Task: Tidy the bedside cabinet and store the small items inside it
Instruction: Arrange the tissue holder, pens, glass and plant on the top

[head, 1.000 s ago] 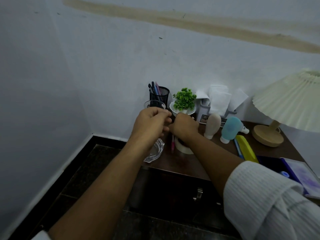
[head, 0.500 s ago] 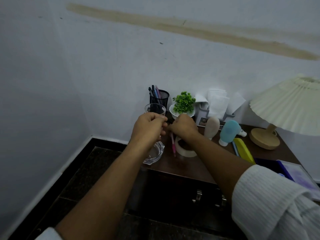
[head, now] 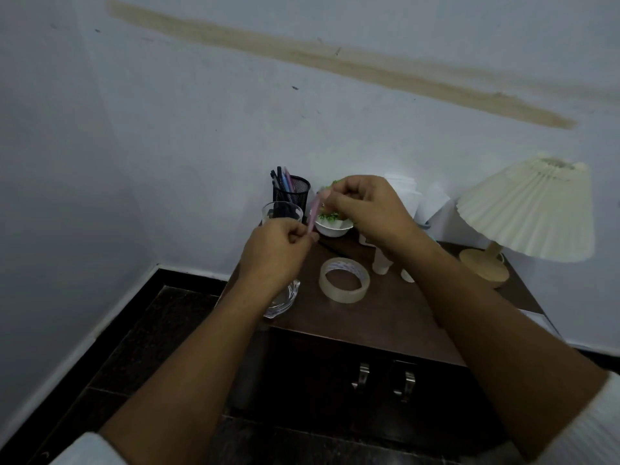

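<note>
Pink pen (head: 314,212) is up in the air between the two hands, tilted nearly upright and clear of the surface (head: 385,317). The left hand (head: 278,251) pinches its lower end with curled fingertips, and the right hand (head: 365,213) pinches the upper end from above. The pen is blurred, so I cannot tell whether a cap is being fitted or pulled.

It looks like a light, stiff plastic barrel, smooth and probably a little slippery. A fingertip pinch around the middle of the barrel should carry it easily. Held only by one tip, it could swing or slip out.

Just beyond the left hand stand a clear drinking glass (head: 281,213) and a black mesh pen holder (head: 297,193) with other pens in it. Both could be knocked over, and the glass could break. A glass dish (head: 283,302) sits under the left wrist at the edge of the surface. A roll of clear tape (head: 344,280) lies flat below and between the hands. A small potted plant (head: 333,226) is partly hidden behind the right hand.

The cabinet doors with metal handles (head: 360,380), below both forearms, look closed, so storing things inside is likely not yet done.
</note>
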